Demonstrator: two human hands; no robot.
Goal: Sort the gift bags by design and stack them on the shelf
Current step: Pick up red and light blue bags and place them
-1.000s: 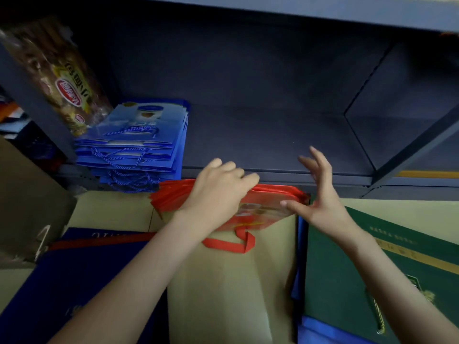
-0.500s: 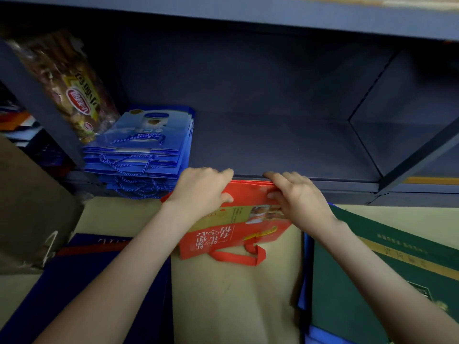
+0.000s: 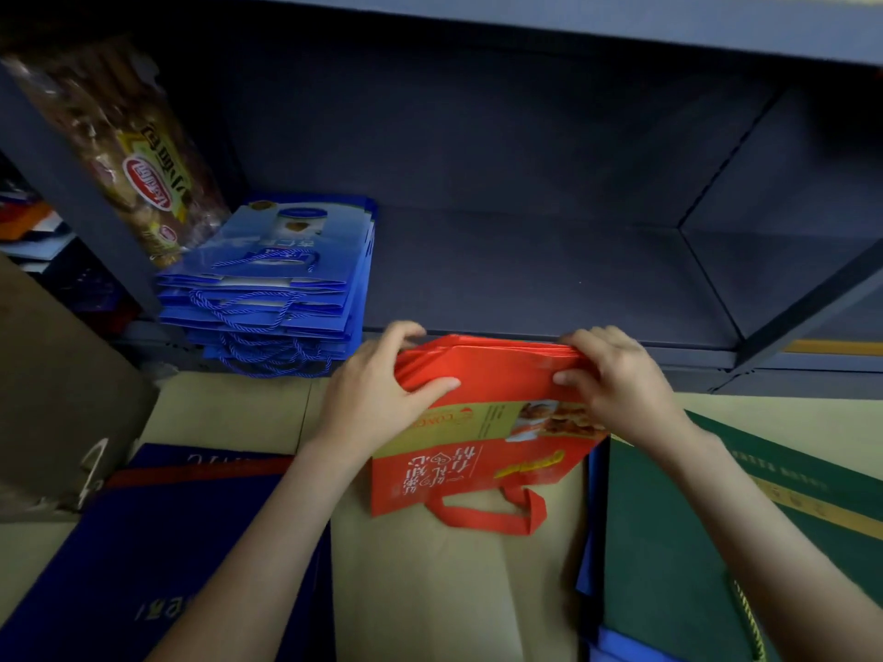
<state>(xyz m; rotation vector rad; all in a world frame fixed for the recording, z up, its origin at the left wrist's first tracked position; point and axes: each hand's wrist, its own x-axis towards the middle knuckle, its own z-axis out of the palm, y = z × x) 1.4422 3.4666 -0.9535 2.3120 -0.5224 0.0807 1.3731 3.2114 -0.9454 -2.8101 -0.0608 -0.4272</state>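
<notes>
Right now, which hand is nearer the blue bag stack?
Left. The left hand grips the red bags just right of the blue stack; the right hand holds their far end.

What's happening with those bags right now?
Both hands, left and right, gripping red bags. Blue stack already shelved. Shelf space beside it open.

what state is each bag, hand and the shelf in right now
red bags: bunched, gripped at far edge
left hand: gripping red bags
right hand: gripping red bags
blue bags: stacked flat on shelf
shelf: mostly bare
green bag: lying flat
</notes>
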